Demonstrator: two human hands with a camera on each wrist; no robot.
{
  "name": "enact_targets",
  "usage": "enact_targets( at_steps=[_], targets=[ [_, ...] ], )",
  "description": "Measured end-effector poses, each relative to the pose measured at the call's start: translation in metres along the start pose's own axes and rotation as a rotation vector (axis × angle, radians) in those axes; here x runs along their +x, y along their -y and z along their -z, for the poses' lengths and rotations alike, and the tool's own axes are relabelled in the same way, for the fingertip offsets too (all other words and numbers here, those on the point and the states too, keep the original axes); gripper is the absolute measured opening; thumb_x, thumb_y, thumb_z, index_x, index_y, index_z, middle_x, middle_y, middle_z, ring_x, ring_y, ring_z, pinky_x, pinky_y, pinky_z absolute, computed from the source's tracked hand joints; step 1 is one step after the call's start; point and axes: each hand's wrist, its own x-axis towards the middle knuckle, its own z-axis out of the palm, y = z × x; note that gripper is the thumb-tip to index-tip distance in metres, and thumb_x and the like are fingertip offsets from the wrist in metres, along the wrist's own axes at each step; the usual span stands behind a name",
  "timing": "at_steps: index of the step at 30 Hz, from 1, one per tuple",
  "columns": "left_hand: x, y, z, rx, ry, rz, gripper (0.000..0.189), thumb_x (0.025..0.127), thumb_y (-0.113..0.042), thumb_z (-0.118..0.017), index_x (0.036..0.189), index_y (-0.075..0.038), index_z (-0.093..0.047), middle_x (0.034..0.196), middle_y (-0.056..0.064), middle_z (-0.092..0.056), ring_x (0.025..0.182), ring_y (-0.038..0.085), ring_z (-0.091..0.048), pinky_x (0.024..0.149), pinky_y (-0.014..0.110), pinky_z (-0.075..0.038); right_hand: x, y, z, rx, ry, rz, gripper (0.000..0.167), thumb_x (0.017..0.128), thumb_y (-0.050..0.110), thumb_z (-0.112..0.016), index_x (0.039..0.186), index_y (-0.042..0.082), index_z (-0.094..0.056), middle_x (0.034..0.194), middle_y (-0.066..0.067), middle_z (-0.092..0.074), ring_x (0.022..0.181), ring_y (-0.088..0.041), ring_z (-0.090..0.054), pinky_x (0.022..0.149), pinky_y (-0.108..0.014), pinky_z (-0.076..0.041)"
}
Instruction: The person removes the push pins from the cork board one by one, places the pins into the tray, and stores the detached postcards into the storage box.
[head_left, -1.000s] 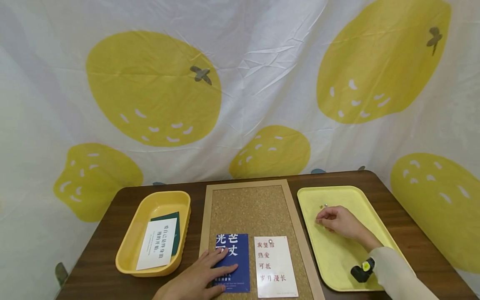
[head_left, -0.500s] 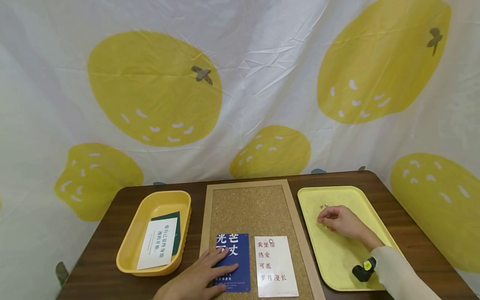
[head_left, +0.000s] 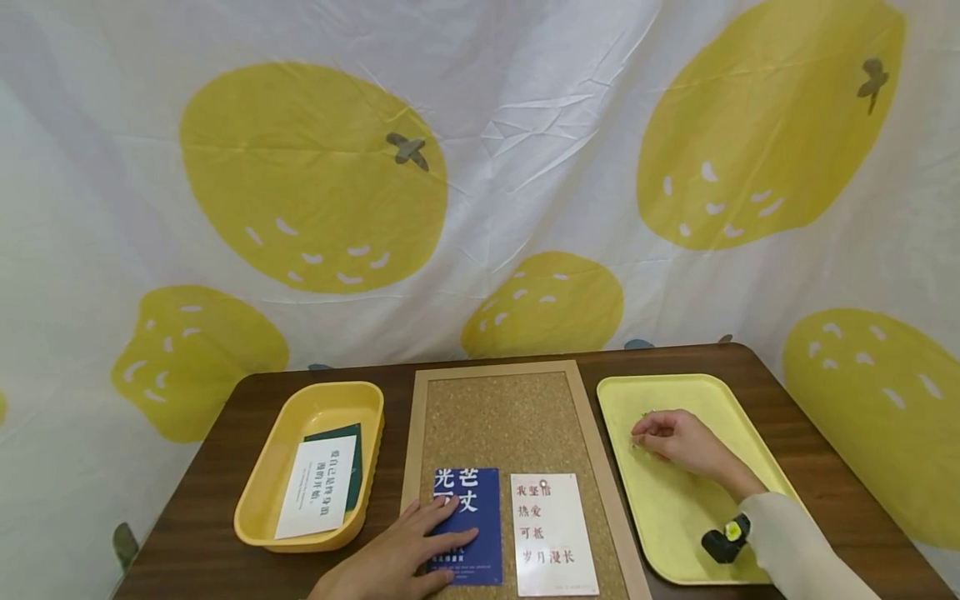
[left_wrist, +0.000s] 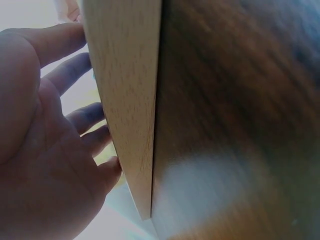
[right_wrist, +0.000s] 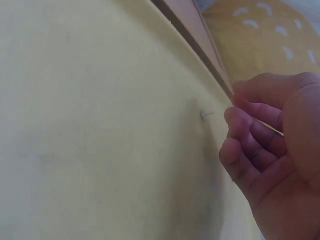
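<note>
In the head view, my left hand (head_left: 408,554) lies with extended fingers over a blue card (head_left: 483,537) with white lettering, on the cork board (head_left: 498,417). The left wrist view shows its fingertips reaching over the board's wooden frame (left_wrist: 125,90). My right hand (head_left: 686,443) hovers low over the yellow tray (head_left: 667,533), fingers loosely bent. In the right wrist view a small pushpin (right_wrist: 203,115) sits on the tray just off those fingertips, seemingly untouched. Beside the blue card is a white card (head_left: 553,542) with red lettering, a pin (head_left: 543,483) near its top.
To the left stands a yellow bin (head_left: 251,508) holding a white card (head_left: 315,492) and a dark green card (head_left: 355,462). Tiny pins (head_left: 647,413) lie behind my right hand. A black wrist device (head_left: 723,543) is at my right sleeve. A lemon-print cloth hangs behind the table.
My right hand has stayed over the same part of the tray, its fingers shifting only slightly; a small pin now shows at its fingertips. My left hand has kept still on the blue card.
</note>
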Motion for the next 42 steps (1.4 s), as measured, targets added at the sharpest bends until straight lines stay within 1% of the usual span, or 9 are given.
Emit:
enact_targets(
  at_steps=[6, 13, 20, 26, 31, 34, 40, 42],
  targets=[
    [-0.001, -0.001, 0.0, -0.003, 0.0, 0.001, 0.05, 0.098, -0.052, -0.054, 0.146, -0.051, -0.04, 0.164, -0.004, -0.023, 0.149, 0.038, -0.021, 0.112, 0.065, -0.027, 0.005, 0.008, -0.004, -0.043, 0.017, 0.038, 0.011, 0.094, 0.007, -0.065, 0.099, -0.001, -0.07, 0.085, -0.01, -0.07, 0.059, -0.007, -0.053, 0.053, -0.023, -0.048],
    [-0.001, -0.001, 0.0, -0.012, -0.002, 0.003, 0.05, 0.097, -0.051, -0.055, 0.146, -0.051, -0.041, 0.164, -0.004, -0.024, 0.149, 0.04, -0.021, 0.111, 0.066, -0.028, 0.008, 0.017, -0.008, -0.044, 0.038, 0.058, 0.013, 0.094, 0.011, -0.067, 0.1, 0.0, -0.071, 0.083, -0.011, -0.068, 0.062, -0.007, -0.054, 0.053, -0.024, -0.049],
    [-0.001, -0.002, 0.001, -0.003, -0.001, 0.0, 0.05, 0.098, -0.05, -0.055, 0.146, -0.05, -0.04, 0.164, -0.003, -0.024, 0.15, 0.037, -0.021, 0.113, 0.065, -0.026, 0.011, 0.021, -0.016, -0.05, 0.055, 0.113, 0.012, 0.094, 0.011, -0.067, 0.099, 0.001, -0.071, 0.08, -0.01, -0.067, 0.059, -0.005, -0.052, 0.051, -0.024, -0.048],
    [-0.002, -0.002, 0.001, -0.007, -0.002, 0.005, 0.051, 0.097, -0.049, -0.056, 0.146, -0.05, -0.041, 0.164, -0.003, -0.024, 0.149, 0.038, -0.021, 0.112, 0.065, -0.027, 0.017, 0.031, -0.024, -0.051, 0.06, 0.112, 0.012, 0.093, 0.013, -0.068, 0.099, 0.002, -0.072, 0.082, -0.01, -0.068, 0.062, -0.005, -0.053, 0.053, -0.024, -0.048],
    [-0.001, -0.001, 0.001, -0.006, 0.0, 0.006, 0.051, 0.097, -0.05, -0.055, 0.146, -0.051, -0.04, 0.164, -0.004, -0.023, 0.149, 0.039, -0.021, 0.112, 0.066, -0.027, 0.021, 0.04, -0.031, -0.076, 0.056, 0.113, 0.011, 0.093, 0.014, -0.069, 0.099, 0.005, -0.072, 0.084, -0.005, -0.068, 0.067, -0.006, -0.054, 0.057, -0.023, -0.048],
    [0.0, -0.001, 0.001, -0.004, 0.003, 0.006, 0.05, 0.097, -0.051, -0.055, 0.146, -0.052, -0.04, 0.164, -0.005, -0.023, 0.149, 0.04, -0.021, 0.11, 0.066, -0.029, 0.024, 0.042, -0.036, -0.073, 0.063, 0.132, 0.01, 0.092, 0.012, -0.068, 0.099, 0.006, -0.073, 0.085, -0.003, -0.069, 0.07, -0.006, -0.056, 0.06, -0.023, -0.049],
    [-0.001, 0.0, 0.001, -0.003, 0.004, 0.004, 0.051, 0.098, -0.05, -0.055, 0.146, -0.051, -0.04, 0.164, -0.005, -0.023, 0.148, 0.041, -0.022, 0.109, 0.066, -0.032, 0.031, 0.044, -0.046, -0.059, 0.088, 0.167, 0.011, 0.091, 0.004, -0.065, 0.099, 0.002, -0.072, 0.086, -0.007, -0.07, 0.071, -0.008, -0.057, 0.061, -0.023, -0.05],
    [-0.001, 0.0, 0.001, -0.003, 0.004, 0.005, 0.051, 0.098, -0.05, -0.055, 0.146, -0.051, -0.04, 0.164, -0.005, -0.023, 0.148, 0.041, -0.022, 0.108, 0.066, -0.032, 0.033, 0.045, -0.049, -0.069, 0.089, 0.174, 0.01, 0.091, 0.005, -0.065, 0.099, 0.003, -0.072, 0.086, -0.006, -0.07, 0.071, -0.008, -0.057, 0.061, -0.023, -0.049]
  ],
)
